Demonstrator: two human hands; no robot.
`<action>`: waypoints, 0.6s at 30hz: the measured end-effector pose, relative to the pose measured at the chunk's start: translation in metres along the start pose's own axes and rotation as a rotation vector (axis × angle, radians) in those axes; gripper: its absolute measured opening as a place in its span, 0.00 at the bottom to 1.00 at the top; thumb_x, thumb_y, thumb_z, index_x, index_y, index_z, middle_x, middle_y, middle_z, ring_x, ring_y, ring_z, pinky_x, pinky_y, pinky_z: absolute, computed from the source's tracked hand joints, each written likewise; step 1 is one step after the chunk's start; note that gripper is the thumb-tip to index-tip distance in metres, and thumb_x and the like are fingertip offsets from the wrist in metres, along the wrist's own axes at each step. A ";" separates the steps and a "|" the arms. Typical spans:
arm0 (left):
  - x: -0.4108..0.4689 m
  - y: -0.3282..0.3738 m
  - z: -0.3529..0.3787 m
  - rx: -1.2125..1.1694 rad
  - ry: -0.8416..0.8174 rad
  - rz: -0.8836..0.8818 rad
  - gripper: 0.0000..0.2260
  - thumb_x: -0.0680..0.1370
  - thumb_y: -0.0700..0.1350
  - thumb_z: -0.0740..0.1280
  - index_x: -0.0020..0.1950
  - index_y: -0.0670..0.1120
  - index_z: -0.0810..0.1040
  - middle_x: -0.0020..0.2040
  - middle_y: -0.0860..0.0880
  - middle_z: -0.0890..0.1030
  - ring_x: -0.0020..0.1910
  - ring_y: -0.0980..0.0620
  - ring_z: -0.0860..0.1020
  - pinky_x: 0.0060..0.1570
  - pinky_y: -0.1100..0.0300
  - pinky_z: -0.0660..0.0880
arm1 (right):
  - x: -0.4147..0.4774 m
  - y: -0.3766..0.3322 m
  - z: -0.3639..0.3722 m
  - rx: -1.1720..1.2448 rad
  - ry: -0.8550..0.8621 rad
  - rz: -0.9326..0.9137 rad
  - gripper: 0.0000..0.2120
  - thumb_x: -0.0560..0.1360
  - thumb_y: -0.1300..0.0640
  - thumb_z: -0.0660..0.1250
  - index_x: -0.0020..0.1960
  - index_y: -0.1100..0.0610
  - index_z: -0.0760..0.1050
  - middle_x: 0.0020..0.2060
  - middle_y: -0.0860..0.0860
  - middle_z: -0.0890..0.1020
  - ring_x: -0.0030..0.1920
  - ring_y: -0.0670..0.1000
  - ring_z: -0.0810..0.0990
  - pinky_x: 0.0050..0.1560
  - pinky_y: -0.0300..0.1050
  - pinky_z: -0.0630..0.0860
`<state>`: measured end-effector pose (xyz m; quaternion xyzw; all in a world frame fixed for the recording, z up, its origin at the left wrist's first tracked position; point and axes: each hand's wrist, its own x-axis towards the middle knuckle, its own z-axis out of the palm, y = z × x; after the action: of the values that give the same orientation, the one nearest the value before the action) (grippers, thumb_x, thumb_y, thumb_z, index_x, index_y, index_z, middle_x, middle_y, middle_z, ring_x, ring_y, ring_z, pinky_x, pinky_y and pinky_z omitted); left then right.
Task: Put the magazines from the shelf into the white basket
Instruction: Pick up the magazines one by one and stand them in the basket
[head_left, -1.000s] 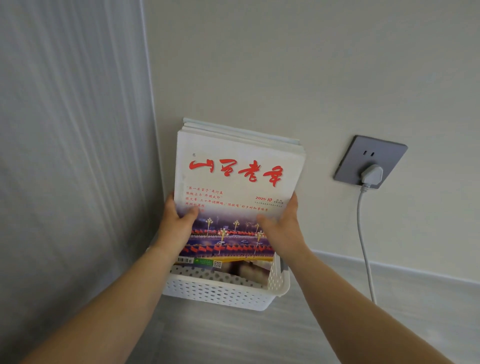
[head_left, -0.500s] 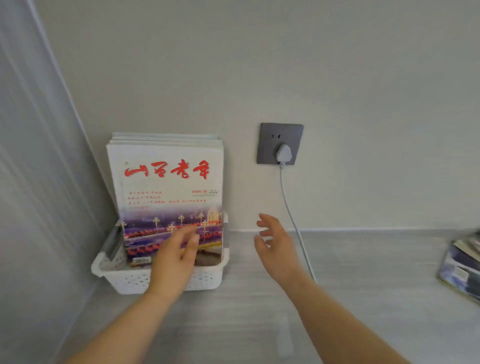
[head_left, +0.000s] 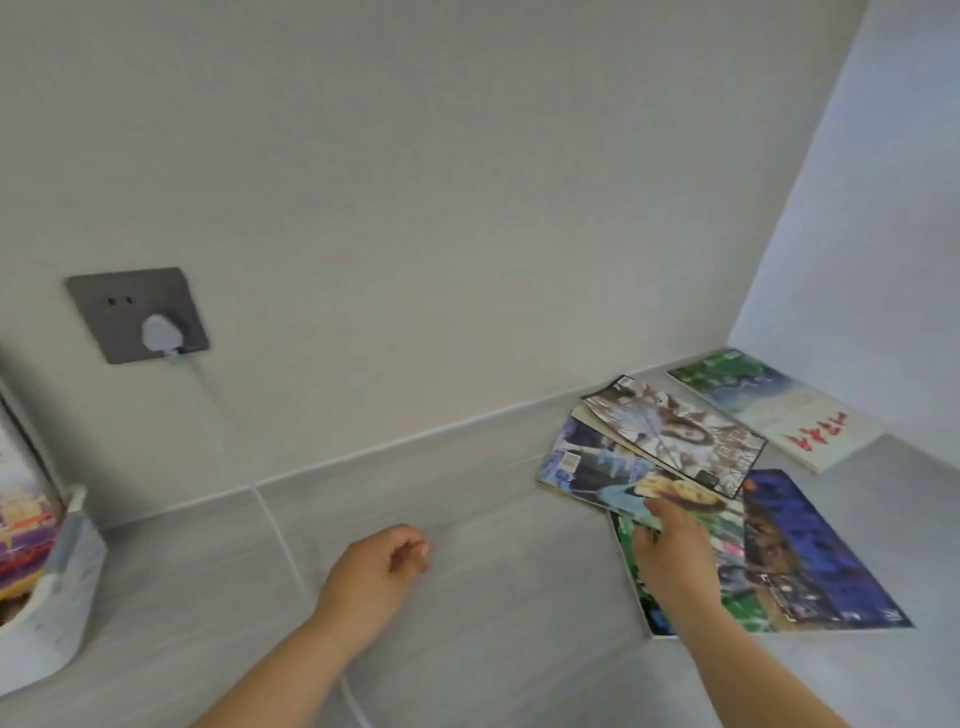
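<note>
Several magazines lie fanned out on the grey shelf (head_left: 467, 597) at the right: a green-covered one (head_left: 737, 587), a blue one (head_left: 810, 556), a sepia one (head_left: 675, 431) and a white one with red characters (head_left: 789, 415) by the right wall. My right hand (head_left: 670, 556) rests on the green magazine, fingers spread flat on its cover. My left hand (head_left: 379, 566) hovers over the bare shelf, fingers loosely curled, holding nothing. The white basket (head_left: 57, 597) stands at the far left edge with magazines (head_left: 21, 525) upright inside it.
A grey wall socket (head_left: 137, 314) with a white plug sits on the back wall at the left; its white cable (head_left: 283, 540) runs down across the shelf between the basket and my left hand. Walls close the shelf at back and right.
Both hands let go of the magazines set in the basket. The view swung right, and my right hand reached over onto the fanned magazines.
</note>
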<state>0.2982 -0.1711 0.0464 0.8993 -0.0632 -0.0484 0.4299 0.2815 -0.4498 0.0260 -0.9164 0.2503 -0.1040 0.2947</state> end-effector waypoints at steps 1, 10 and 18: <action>0.007 0.011 0.016 0.015 -0.022 0.008 0.11 0.75 0.40 0.65 0.34 0.54 0.75 0.35 0.52 0.80 0.37 0.60 0.78 0.44 0.64 0.71 | 0.011 0.021 -0.011 -0.063 0.004 0.029 0.19 0.74 0.59 0.60 0.65 0.59 0.68 0.63 0.58 0.74 0.63 0.59 0.70 0.61 0.51 0.67; 0.070 0.083 0.132 0.397 -0.169 0.181 0.11 0.76 0.42 0.60 0.56 0.48 0.76 0.59 0.51 0.77 0.58 0.54 0.74 0.53 0.67 0.66 | 0.079 0.158 -0.053 -0.430 -0.120 0.139 0.27 0.77 0.42 0.47 0.73 0.52 0.51 0.75 0.53 0.51 0.75 0.53 0.48 0.74 0.50 0.46; 0.162 0.154 0.235 0.828 -0.398 0.443 0.25 0.78 0.47 0.57 0.73 0.49 0.52 0.76 0.48 0.51 0.74 0.47 0.54 0.72 0.51 0.54 | 0.094 0.182 -0.040 -0.413 -0.088 0.104 0.29 0.76 0.39 0.44 0.73 0.49 0.48 0.76 0.51 0.49 0.75 0.51 0.45 0.74 0.50 0.41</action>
<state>0.4137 -0.4727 0.0141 0.9327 -0.3470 -0.0972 0.0170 0.2762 -0.6455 -0.0458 -0.9468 0.3000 0.0050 0.1162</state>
